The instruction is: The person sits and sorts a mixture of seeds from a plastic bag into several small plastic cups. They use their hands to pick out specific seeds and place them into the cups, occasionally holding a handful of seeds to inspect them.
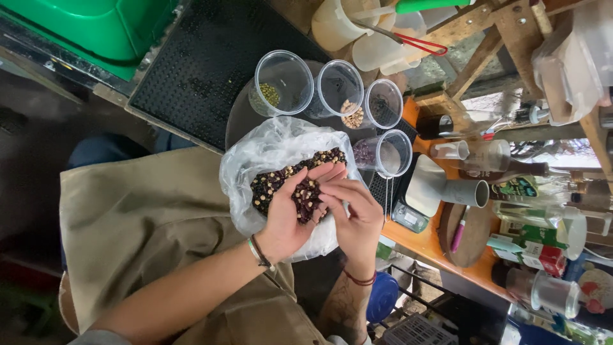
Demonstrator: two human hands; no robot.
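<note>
Two bare hands are over an open clear plastic bag [255,153] of mixed beans [271,182], dark ones and pale ones together. The bag rests on the person's lap, against a tan apron [147,223], at the edge of a cluttered orange workbench [424,243].

Left hand [294,204]: palm up and cupped, fingers loosely spread, holding a small heap of mostly dark red beans above the bag's mouth. A band sits on that wrist.

Right hand [354,214]: fingers curled inward, fingertips [327,199] touching the heap in the left palm. Whether a bean is pinched between them cannot be told.

Four clear plastic cups stand just beyond the bag: one with green beans [281,83], one with pale beans [341,92], one with dark contents [382,103], and one with purplish beans [386,153] nearest the right hand.

A small scale with a white pan [424,188] sits on the bench beside the last cup.
</note>
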